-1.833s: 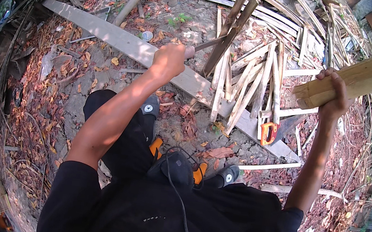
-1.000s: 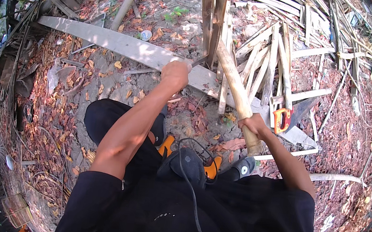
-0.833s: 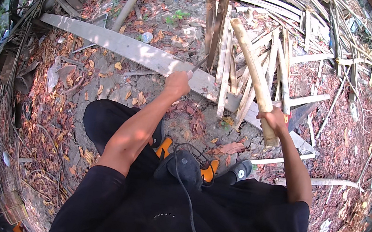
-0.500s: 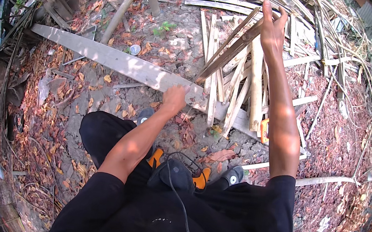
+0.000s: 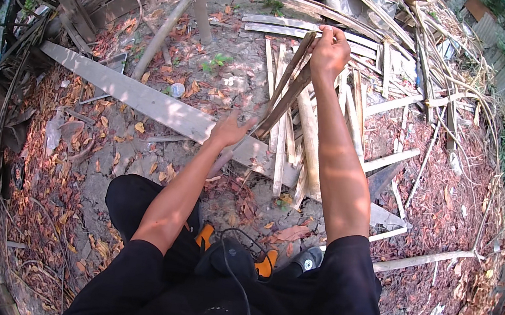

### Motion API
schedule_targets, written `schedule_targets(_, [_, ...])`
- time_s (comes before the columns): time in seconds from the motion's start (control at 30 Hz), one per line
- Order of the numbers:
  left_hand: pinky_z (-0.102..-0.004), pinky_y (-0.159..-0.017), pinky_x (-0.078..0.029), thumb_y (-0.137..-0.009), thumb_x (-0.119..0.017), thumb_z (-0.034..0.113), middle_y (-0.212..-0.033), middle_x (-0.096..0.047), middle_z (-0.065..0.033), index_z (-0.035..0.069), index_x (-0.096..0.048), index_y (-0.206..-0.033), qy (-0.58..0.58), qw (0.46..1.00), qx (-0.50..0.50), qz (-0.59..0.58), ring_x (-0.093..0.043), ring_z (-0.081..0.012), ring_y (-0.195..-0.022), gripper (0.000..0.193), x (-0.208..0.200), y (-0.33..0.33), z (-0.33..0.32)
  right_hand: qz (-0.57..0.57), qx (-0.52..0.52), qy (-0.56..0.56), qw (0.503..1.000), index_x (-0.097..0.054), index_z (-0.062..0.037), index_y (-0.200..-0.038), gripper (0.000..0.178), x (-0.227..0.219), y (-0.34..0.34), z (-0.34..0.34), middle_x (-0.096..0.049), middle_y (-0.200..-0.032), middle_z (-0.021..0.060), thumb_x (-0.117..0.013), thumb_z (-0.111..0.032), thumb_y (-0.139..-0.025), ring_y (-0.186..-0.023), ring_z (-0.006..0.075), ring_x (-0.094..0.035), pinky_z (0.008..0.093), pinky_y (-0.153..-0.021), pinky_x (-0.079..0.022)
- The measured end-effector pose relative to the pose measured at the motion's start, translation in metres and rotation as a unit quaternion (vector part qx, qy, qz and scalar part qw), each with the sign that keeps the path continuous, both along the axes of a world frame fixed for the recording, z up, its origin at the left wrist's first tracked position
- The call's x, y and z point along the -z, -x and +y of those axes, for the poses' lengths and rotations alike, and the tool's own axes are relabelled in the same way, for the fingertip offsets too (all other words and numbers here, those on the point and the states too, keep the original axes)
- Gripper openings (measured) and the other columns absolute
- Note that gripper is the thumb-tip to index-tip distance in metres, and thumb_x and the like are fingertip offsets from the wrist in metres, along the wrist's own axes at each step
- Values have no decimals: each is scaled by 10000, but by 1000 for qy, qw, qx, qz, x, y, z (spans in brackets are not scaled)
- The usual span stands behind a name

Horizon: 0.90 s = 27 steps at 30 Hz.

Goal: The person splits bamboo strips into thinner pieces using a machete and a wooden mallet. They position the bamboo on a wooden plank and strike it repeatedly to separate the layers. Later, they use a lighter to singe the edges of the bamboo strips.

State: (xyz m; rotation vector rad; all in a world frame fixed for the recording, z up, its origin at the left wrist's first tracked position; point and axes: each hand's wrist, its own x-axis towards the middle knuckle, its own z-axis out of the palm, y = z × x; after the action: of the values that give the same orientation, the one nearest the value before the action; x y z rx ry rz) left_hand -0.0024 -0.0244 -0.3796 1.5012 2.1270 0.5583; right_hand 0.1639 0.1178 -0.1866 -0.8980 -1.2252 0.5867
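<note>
Two dark, narrow wood strips (image 5: 286, 101) slant upward over the plank, close together. My right hand (image 5: 332, 53) is closed around their upper part, fingers bent. Near their lower end, my left hand (image 5: 230, 130) has its fingers spread and appears to grip nothing; whether it touches the wood I cannot tell. Beneath both hands lies a long grey plank (image 5: 145, 97), running from the far left to the near right. Pale sticks and poles (image 5: 307, 136) rest across its right half, partly hidden by my right forearm.
Several long boards (image 5: 282, 26) lie beyond the sticks. Upright posts (image 5: 198, 0) stand at the far left. A branch (image 5: 427, 262) crosses the ground at right, and a dark triangular piece (image 5: 383, 180) lies beside my right forearm. Dry leaves cover much of the soil.
My right hand has come down and left with the wood strips, and its fingers have curled in. My left hand has opened and shifted slightly left. The orange handle by the plank is now hidden.
</note>
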Motion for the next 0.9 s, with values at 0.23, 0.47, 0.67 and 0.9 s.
schedule_targets(0.23, [-348,-824,-474,-963,-379,644,-841,-678,-118,-1,-646,-1027,-432,856,138,-249,-629,-212,-883,701,-221,-60,92,116,-108,-28,987,-596,14,-683,444,-3,11,-28,-518,-521,29,-469,-261,-1009,-483,82,-448,279,-482,-353])
schedule_targets(0.47, [-388,-430,-332,-986,-483,440,-450,-496,-36,57,-502,-499,-556,828,-22,-75,-424,-187,-408,621,-204,-29,122,156,-167,-23,973,-533,-16,-593,563,8,-3,-69,-465,-475,11,-429,-337,-1043,-430,79,-437,253,-433,-328])
schedule_targets(0.67, [-428,-478,-450,-936,-567,427,-565,-594,-161,-84,-653,-694,-438,761,-445,-176,-517,-259,-442,572,-128,237,67,392,68,72,915,-357,-151,-701,437,139,-284,-78,-296,-543,-29,-384,-428,-1038,-452,116,-286,282,-464,-327])
schedule_targets(0.9, [-380,-460,-423,-948,-599,300,-537,-371,-51,-32,-519,-1044,-597,538,-401,-439,-342,-184,-391,355,-114,383,-47,346,140,8,928,-381,-151,-732,427,89,-412,-111,-303,-545,-41,-342,-436,-1049,-449,92,-310,286,-470,-385])
